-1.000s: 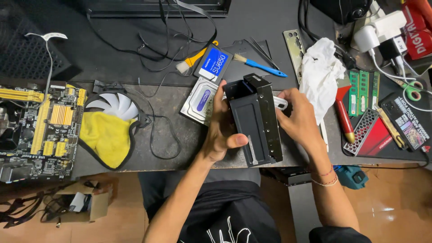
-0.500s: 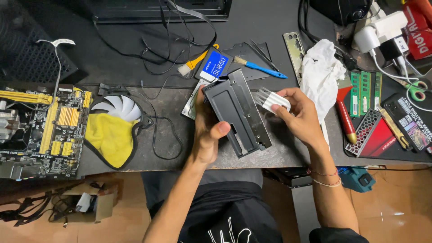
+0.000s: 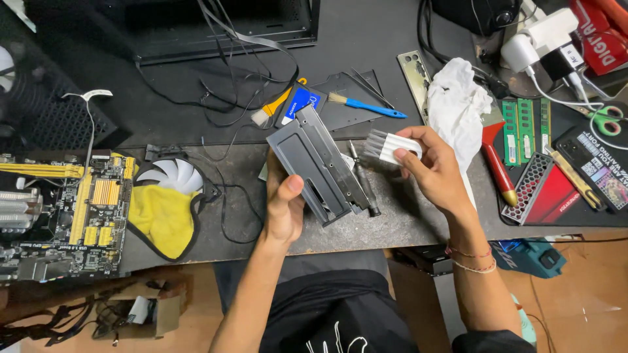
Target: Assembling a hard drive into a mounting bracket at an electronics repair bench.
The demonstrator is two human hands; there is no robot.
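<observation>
My left hand (image 3: 282,208) fingers grip the grey metal drive bracket (image 3: 318,163) above the tabletop (image 3: 405,222); my right hand (image 3: 437,171) fingers hold a white brush (image 3: 388,146).

Cluttered dark grey workbench (image 3: 399,225).
A green motherboard (image 3: 62,216) lies at its left edge, a crumpled white cloth (image 3: 458,104) toward the right.

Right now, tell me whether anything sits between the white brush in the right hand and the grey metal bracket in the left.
Nothing visible does. The right hand holds the white brush just right of the grey metal bracket, which the left hand grips; only open air separates bristles and metal. A screwdriver lies on the table behind the bracket, not between them.
</observation>
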